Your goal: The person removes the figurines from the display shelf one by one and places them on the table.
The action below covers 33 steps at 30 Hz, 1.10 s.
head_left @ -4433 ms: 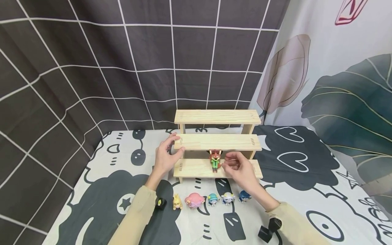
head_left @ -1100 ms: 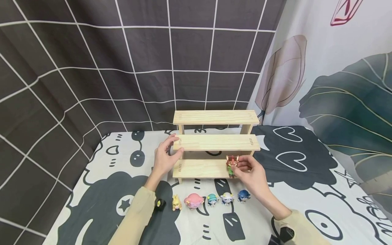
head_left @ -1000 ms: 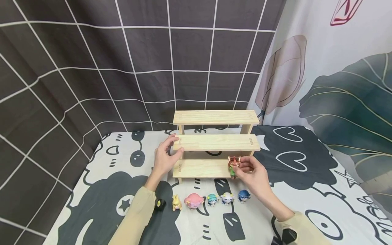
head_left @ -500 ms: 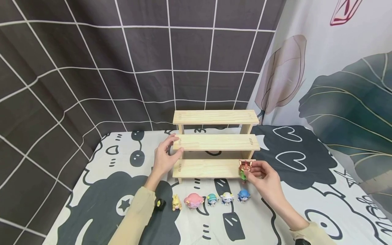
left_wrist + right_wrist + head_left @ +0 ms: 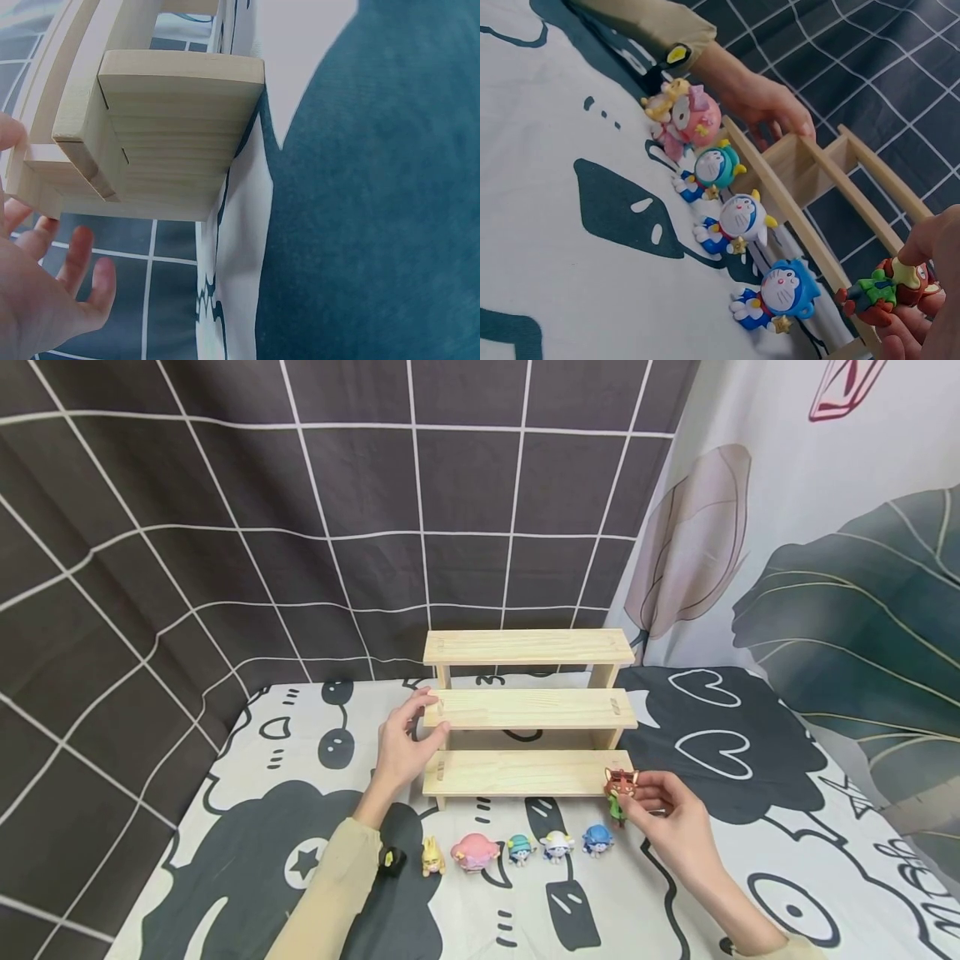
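Observation:
A three-tier wooden shelf [image 5: 528, 710] stands on the patterned cloth. My left hand [image 5: 423, 718] holds the left end of its middle tier, fingers on top and thumb below. My right hand [image 5: 637, 797] pinches a small fox figurine [image 5: 619, 787] with a green shirt, just off the right front corner of the lowest tier and above the cloth. In the right wrist view the fox figurine [image 5: 889, 289] sits in my fingers [image 5: 930, 247], close to a blue figurine [image 5: 780, 289]. The left wrist view shows the shelf [image 5: 165, 127] end-on.
A row of small figurines lies on the cloth in front of the shelf: yellow rabbit [image 5: 432, 855], pink one [image 5: 475, 852], teal one [image 5: 520, 848], white one [image 5: 557, 845], blue one [image 5: 597, 839]. Dark grid fabric hangs behind, and a leaf-print curtain [image 5: 825, 568] on the right.
My right hand has carried the fox figurine from the middle of the lowest tier rightward and down, past the shelf's right end. The left hand has stayed on the shelf.

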Motion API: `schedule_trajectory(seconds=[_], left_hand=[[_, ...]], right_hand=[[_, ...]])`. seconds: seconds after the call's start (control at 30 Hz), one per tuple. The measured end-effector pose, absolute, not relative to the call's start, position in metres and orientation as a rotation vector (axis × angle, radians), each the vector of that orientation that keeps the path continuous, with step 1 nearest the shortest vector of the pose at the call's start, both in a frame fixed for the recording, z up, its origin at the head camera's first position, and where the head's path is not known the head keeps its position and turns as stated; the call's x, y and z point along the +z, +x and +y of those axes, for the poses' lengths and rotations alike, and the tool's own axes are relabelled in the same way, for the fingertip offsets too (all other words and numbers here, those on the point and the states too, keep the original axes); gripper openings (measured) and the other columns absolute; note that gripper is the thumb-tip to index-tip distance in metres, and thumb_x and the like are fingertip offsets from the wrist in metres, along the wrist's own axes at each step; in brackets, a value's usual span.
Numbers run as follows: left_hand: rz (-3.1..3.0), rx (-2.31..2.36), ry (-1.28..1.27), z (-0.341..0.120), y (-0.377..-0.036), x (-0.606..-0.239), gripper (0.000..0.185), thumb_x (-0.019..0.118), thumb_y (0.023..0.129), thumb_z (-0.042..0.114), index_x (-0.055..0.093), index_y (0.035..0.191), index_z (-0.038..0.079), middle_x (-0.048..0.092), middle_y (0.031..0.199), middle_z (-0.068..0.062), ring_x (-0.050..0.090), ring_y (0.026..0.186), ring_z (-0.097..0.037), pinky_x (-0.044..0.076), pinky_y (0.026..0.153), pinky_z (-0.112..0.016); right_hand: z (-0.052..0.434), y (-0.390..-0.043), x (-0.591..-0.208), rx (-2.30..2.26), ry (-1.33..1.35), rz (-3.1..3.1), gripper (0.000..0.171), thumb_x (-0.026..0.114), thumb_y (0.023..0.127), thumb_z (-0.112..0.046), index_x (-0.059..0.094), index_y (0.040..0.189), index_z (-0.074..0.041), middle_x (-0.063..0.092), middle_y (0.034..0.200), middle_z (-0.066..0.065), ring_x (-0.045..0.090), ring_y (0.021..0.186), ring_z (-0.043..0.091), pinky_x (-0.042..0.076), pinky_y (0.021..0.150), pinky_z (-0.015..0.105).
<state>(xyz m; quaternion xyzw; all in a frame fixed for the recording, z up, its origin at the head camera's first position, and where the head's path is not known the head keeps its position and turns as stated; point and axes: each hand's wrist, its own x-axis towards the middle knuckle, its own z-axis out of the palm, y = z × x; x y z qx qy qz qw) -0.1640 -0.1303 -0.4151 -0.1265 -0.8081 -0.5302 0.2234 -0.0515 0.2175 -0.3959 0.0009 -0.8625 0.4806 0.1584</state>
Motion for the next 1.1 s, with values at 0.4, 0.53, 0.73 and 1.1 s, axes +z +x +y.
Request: schedule_trajectory(seconds=[0.4, 0.53, 0.73, 1.1], left_hand=[[-2.219, -1.455, -0.360, -0.130, -0.164, -0.415, 0.040, 0.077, 0.079, 0.012, 0.069, 0.117, 0.004, 0.059, 0.138, -0.012, 0.062, 0.106, -0.034, 0.048, 0.085, -0.060], [-2.212, -1.459, -0.362, -0.130, -0.163, -0.415, 0.039, 0.077, 0.079, 0.011, 0.069, 0.117, 0.004, 0.059, 0.138, -0.012, 0.062, 0.107, -0.034, 0.048, 0.085, -0.060], [-2.208, -1.475, -0.355, -0.130, -0.163, -0.416, 0.039, 0.077, 0.079, 0.011, 0.069, 0.116, 0.005, 0.059, 0.138, -0.012, 0.062, 0.107, -0.034, 0.048, 0.086, -0.060], [-2.214, -1.470, -0.348, -0.130, -0.163, -0.415, 0.040, 0.077, 0.079, 0.011, 0.069, 0.117, 0.005, 0.059, 0.139, -0.011, 0.062, 0.107, -0.034, 0.047, 0.087, -0.060]], right_hand=[[0.228, -0.043, -0.404, 1.310, -0.042, -2.529, 0.027, 0.074, 0.082, 0.003, 0.062, 0.107, 0.005, 0.067, 0.090, 0.010, 0.059, 0.074, 0.003, 0.048, 0.063, 0.013], [0.230, -0.041, -0.406, 1.290, -0.084, -2.569, 0.028, 0.075, 0.083, 0.001, 0.061, 0.108, 0.005, 0.066, 0.091, 0.010, 0.058, 0.075, 0.004, 0.048, 0.062, 0.013], [0.232, -0.039, -0.409, 1.287, -0.120, -2.602, 0.029, 0.075, 0.082, 0.001, 0.061, 0.107, 0.005, 0.066, 0.090, 0.010, 0.057, 0.075, 0.005, 0.048, 0.061, 0.014], [0.235, -0.037, -0.415, 1.297, -0.208, -2.727, 0.029, 0.075, 0.083, -0.003, 0.061, 0.107, 0.006, 0.065, 0.088, 0.009, 0.058, 0.074, 0.010, 0.049, 0.063, 0.017]])
